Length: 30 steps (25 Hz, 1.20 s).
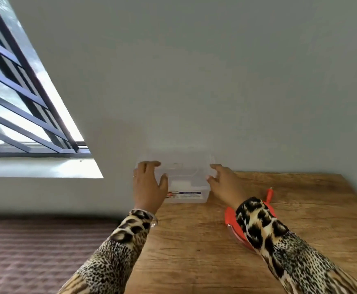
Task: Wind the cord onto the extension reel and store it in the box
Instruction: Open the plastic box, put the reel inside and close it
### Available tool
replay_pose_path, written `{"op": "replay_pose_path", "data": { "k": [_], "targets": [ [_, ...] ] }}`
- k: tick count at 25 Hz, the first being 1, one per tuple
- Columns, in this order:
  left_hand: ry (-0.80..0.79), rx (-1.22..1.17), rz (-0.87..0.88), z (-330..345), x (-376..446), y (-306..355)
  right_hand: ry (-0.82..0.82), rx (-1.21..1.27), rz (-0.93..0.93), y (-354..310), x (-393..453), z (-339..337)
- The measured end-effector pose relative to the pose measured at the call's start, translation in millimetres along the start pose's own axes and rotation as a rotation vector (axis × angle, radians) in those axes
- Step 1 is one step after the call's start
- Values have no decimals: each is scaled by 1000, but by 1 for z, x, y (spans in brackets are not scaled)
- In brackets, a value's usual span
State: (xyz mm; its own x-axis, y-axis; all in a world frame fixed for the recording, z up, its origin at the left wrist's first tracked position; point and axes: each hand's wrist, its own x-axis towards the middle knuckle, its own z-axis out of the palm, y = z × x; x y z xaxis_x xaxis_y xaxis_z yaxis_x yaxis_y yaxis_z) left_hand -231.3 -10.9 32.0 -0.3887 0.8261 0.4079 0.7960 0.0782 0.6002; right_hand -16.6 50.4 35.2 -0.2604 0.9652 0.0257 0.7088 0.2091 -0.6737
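Note:
A clear plastic box with a blue-and-white label stands at the far left corner of the wooden table, against the wall. My left hand grips its left end, fingers over the rim and thumb on the front. My right hand grips its right end the same way. The red extension reel lies on the table to the right, mostly hidden under my right forearm. Its red cord end with a plug sticks out behind the arm.
A grey wall rises directly behind the box. A barred window with a sill is at the left. Left of the table's edge lies a brown ribbed surface, lower down.

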Motion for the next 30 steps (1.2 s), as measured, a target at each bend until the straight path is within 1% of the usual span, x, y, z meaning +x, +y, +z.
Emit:
{"op": "replay_pose_path", "data": {
  "k": [1,3,5,6,9,10,12,13,15,18,23,27,30],
  "targets": [
    [-37,55,-118,-5,15,-12,-26,31,40,-5,12,7],
    [-194,86,-319,-14,39,-34,-25,51,114,-11,30,23],
    [-355,3,-398,-16,50,-47,72,15,144,-11,35,31],
    [-385,-47,-404,-16,50,-51,125,-30,143,-10,33,32],
    [-324,-56,-382,-21,30,-56,239,-164,161,-5,11,29],
    [-313,-45,-378,-23,19,-58,288,-159,189,-2,-1,29],
    [-310,-68,-387,-25,-6,-61,379,-43,266,9,-28,29],
    [-304,-84,-396,-26,-17,-62,387,25,311,13,-42,28],
    [-294,-101,-431,-27,-35,-63,323,135,375,21,-66,26],
    [-303,-77,-454,-31,-53,-62,271,216,389,27,-91,23],
    [-307,-107,-467,-35,-60,-60,291,216,392,25,-94,21],
    [-319,-258,-557,-34,-64,-59,310,272,369,25,-97,21],
    [-305,-304,-530,-33,-65,-55,380,215,320,23,-101,20]
  ]
}}
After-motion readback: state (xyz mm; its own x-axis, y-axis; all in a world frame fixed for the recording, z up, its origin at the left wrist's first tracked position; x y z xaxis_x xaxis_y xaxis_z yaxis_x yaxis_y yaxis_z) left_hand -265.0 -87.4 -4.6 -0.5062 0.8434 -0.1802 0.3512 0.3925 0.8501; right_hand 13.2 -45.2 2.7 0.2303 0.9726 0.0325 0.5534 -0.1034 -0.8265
